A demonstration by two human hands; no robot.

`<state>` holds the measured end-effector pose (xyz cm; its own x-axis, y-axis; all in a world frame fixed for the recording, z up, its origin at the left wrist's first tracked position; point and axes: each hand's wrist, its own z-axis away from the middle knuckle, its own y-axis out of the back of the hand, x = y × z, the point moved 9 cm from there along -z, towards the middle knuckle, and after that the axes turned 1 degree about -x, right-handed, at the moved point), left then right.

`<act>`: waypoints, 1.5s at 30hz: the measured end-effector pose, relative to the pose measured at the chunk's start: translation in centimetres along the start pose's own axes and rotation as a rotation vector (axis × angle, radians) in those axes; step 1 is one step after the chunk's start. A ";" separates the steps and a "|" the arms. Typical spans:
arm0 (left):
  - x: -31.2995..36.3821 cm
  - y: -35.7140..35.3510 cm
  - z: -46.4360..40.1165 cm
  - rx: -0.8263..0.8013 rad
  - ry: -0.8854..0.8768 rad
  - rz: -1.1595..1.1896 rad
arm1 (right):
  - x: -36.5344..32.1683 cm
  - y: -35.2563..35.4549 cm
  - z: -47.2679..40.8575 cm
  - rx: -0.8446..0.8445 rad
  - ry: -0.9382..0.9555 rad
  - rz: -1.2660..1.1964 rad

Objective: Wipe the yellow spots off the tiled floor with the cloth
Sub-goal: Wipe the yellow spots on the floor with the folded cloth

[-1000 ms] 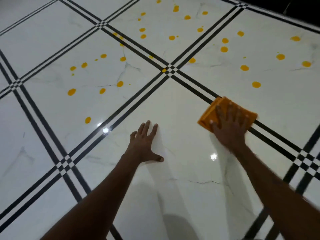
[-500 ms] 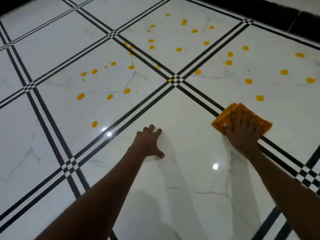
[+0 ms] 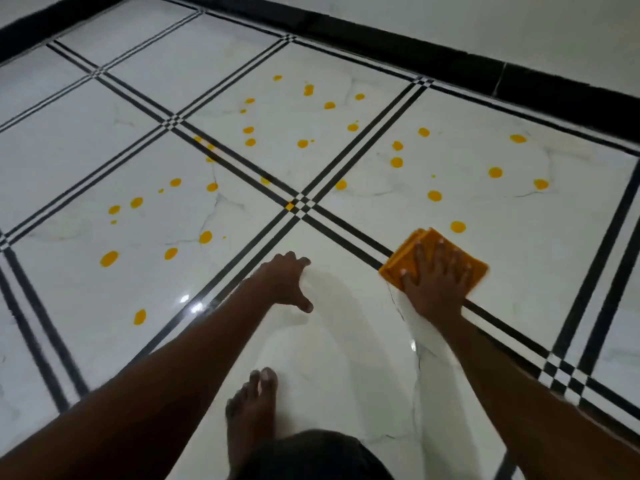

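Right grip (image 3: 438, 282) flat, fingers spread, holding nothing, pressing folded orange cloth (image 3: 405, 252) onto black border line, ready to push toward nearest yellow spot (image 3: 458, 226). Left grip (image 3: 284, 282) wide on white tiled floor (image 3: 86, 150), probably bracing.

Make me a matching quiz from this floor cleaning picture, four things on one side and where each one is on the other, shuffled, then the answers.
Things:
1. left hand
2. right hand
3. cloth
4. bare foot

Places:
A. lying flat under a palm
B. pressing down on orange fabric
C. lowest in the view, near the bottom edge
D. touching the bare white floor, holding nothing

Pairs: 1-D, 2-B, 3-A, 4-C.
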<state>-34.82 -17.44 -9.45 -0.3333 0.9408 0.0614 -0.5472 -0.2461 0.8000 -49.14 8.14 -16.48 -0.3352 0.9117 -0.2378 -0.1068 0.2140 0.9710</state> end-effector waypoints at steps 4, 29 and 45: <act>1.6 -0.5 -5.5 -0.018 -0.075 -0.169 | -6.1 -2.5 2.5 -0.116 0.201 0.015; 1.0 4.3 -13.9 0.126 -0.268 -0.148 | -6.2 -2.3 -12.8 -0.012 0.103 0.092; 1.9 4.5 -14.0 0.087 -0.158 -0.231 | -11.7 -2.2 -7.7 -0.157 0.369 -0.029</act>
<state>-48.66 -20.01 -14.07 -0.0798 0.9959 -0.0419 -0.5247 -0.0062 0.8512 -52.21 -5.68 -16.09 -0.6406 0.7124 -0.2865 -0.2539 0.1557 0.9546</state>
